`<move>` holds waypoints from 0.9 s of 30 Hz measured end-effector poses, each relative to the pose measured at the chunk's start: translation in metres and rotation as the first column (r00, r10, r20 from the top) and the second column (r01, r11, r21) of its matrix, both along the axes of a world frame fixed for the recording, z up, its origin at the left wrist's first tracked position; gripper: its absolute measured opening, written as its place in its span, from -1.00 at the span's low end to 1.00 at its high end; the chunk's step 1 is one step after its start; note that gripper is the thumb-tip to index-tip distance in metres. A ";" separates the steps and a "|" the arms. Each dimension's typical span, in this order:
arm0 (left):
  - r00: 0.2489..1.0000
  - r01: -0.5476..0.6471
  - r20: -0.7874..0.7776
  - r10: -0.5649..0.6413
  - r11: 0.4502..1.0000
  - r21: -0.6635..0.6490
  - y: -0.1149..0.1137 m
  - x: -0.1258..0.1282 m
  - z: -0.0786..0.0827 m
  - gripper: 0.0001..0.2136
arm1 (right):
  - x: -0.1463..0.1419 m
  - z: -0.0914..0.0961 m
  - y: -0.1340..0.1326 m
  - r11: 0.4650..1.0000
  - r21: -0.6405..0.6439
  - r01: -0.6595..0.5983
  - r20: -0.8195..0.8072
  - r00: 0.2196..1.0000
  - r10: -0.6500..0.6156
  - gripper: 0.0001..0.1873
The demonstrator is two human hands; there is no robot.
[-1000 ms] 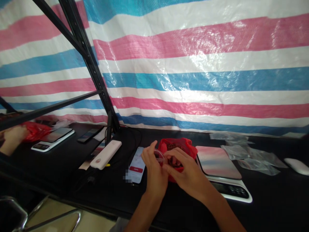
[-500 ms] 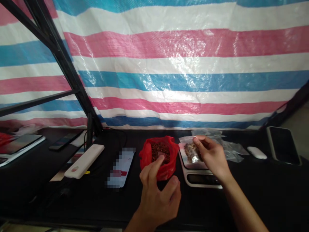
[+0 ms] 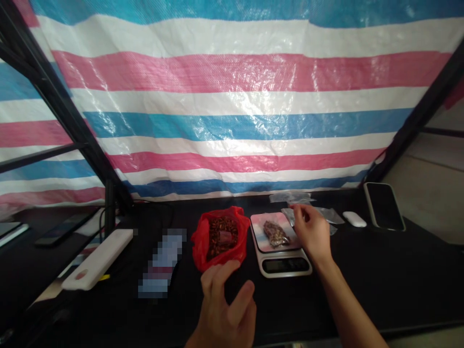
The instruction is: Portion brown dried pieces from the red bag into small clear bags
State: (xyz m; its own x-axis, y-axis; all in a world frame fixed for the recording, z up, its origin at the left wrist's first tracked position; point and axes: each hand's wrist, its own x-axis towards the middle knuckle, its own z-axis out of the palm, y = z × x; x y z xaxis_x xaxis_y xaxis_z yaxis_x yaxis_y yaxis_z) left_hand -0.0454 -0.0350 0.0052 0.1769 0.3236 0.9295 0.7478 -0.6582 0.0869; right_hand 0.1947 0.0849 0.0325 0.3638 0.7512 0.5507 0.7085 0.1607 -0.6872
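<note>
My left hand (image 3: 228, 304) hovers just in front of a red plastic bag (image 3: 201, 241), fingers apart and holding nothing. Brown dried pieces (image 3: 223, 224) fill the bag, with a small translucent scoop-like piece (image 3: 226, 238) on top. To its right, a small clear bag of brown pieces (image 3: 276, 234) lies on the pan of a white kitchen scale (image 3: 255, 253). Past the pan's right edge, my right hand (image 3: 311, 234) has thumb and fingers pinched on a clear plastic bag (image 3: 288, 215). The scale's display cannot be read.
More clear bags (image 3: 331, 215) lie behind my right hand. Further right are a white mouse-like object (image 3: 354, 219) and a phone-like device (image 3: 384, 205). A blurred-out phone (image 3: 163, 263) and a white power bank (image 3: 99, 258) lie left. A striped tarp (image 3: 235, 125) hangs behind the black table.
My right hand has let go of the filled bag, which now rests on the scale, and has moved to the clear bags behind. My left hand has drawn back from the red bag. The view shifted right.
</note>
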 end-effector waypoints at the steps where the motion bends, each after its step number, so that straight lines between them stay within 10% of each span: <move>1: 1.000 0.008 -0.012 -0.008 1.000 0.005 -0.002 0.001 -0.002 -0.63 | 0.001 0.000 -0.001 1.000 -0.005 0.026 -0.028 0.999 -0.026 -0.45; 15: 0.961 -0.134 0.248 0.119 0.990 0.043 0.004 0.000 -0.006 -0.63 | -0.002 0.009 -0.010 0.996 -0.055 0.067 -0.175 0.982 -0.076 -0.54; 27: 0.964 -0.133 0.244 0.109 0.988 0.084 0.003 0.003 -0.003 -0.63 | -0.020 0.002 -0.022 0.975 -0.148 -0.168 0.271 0.941 0.203 -0.59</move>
State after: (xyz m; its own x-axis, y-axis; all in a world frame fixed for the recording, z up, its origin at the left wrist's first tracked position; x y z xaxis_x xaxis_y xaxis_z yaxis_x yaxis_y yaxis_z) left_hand -0.0422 -0.0323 0.0018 -0.0885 0.2337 0.9683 0.7879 -0.5783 0.2116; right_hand 0.1749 0.0627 0.0343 0.0544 0.8579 0.5109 0.8418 0.2358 -0.4856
